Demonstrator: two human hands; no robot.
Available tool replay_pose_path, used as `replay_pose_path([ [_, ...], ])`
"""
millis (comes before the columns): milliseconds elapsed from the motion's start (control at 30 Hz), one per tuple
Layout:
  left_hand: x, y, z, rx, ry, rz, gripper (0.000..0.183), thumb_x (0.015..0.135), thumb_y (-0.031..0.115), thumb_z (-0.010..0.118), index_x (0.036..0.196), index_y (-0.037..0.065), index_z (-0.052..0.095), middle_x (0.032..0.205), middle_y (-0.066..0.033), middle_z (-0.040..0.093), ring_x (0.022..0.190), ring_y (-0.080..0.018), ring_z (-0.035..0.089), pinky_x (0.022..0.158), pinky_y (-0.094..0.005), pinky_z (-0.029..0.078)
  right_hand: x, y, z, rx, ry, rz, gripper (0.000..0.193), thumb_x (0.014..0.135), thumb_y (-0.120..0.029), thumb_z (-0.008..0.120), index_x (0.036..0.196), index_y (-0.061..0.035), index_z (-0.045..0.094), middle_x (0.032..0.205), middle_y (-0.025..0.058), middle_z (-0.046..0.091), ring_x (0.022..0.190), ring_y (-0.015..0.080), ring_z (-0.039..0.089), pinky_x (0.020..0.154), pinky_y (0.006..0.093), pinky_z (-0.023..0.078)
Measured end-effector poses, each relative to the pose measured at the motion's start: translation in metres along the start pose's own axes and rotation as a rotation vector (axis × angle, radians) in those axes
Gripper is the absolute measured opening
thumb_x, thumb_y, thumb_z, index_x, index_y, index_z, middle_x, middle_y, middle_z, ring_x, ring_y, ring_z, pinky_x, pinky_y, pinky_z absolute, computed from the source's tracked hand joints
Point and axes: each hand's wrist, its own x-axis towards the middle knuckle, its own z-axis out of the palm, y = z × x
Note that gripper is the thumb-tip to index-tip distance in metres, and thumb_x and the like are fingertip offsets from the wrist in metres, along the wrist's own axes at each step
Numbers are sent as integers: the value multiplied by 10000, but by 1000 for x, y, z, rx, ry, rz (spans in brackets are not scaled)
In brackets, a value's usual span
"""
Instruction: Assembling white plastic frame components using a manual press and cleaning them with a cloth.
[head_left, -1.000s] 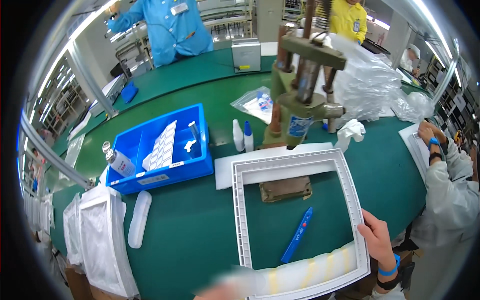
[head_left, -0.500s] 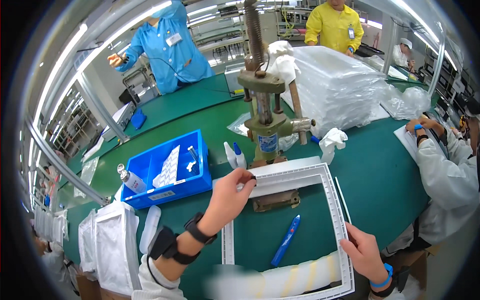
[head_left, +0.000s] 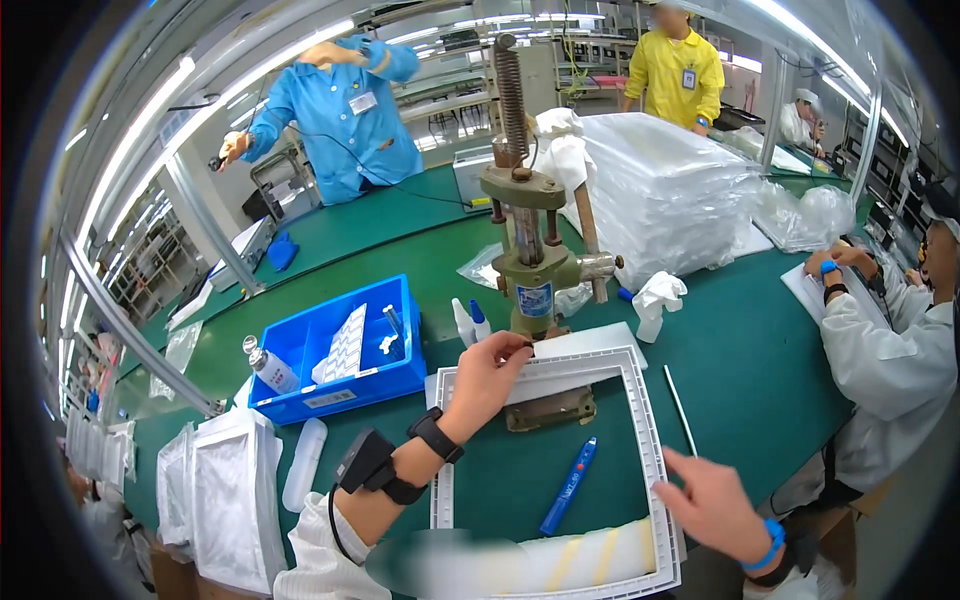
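Note:
A white rectangular plastic frame [head_left: 652,440] lies flat on the green table, with its far rail under a hand-operated press [head_left: 530,270]. My left hand [head_left: 488,378] reaches across the frame and pinches its far rail right at the press base. It wears a black wrist strap. My right hand [head_left: 712,505] hovers with fingers apart just outside the frame's right rail and holds nothing. A blue pen [head_left: 568,485] lies inside the frame. A brown metal plate [head_left: 550,408] sits under the press.
A blue bin [head_left: 340,350] with white parts and a small bottle stands to the left. White mesh panels [head_left: 235,500] are stacked at the near left. Small bottles [head_left: 465,322] and a thin white rod [head_left: 680,410] flank the press. Bagged white stacks [head_left: 665,195] sit behind it. Other people work around the table.
My left hand came into view and slid right along the frame's far rail to the press base. My right hand lifted off the frame's near right corner.

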Motion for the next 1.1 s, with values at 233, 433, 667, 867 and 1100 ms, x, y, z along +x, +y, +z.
replay_pose_path([
  [233,1,-5,-3,125,-32,53,211,862,134,702,1010,-17,706,877,-99,717,760,-149,644,706,-290,514,122,-56,-63,145,337,-281,306,935,-169,586,1164,31,625,908,124,683,648,162,575,606,286,462],
  [433,4,-5,5,94,-3,118,196,830,124,719,973,-10,713,873,-138,710,754,-223,664,704,-328,524,275,-76,-63,206,558,-494,399,946,-275,557,1219,15,582,1107,188,648,943,278,635,876,354,483],
  [667,1,-2,0,128,-45,98,169,806,95,724,939,-9,715,892,-155,691,777,-274,667,715,-352,528,367,-89,-35,19,641,-328,507,896,-397,581,1240,-24,561,1134,212,644,1011,378,626,900,434,469],
  [867,4,-9,2,242,-11,259,170,803,94,727,936,-9,704,915,-160,689,823,-298,667,743,-354,527,377,-95,-41,93,513,-247,426,866,-387,593,1103,-33,595,968,197,691,937,358,654,825,428,493],
  [1100,4,-13,4,117,-54,107,174,801,80,718,936,-26,690,892,-183,714,840,-314,704,758,-362,546,336,-116,-41,229,690,-369,356,883,-355,577,1075,-56,589,897,189,687,850,346,666,768,422,502],
])
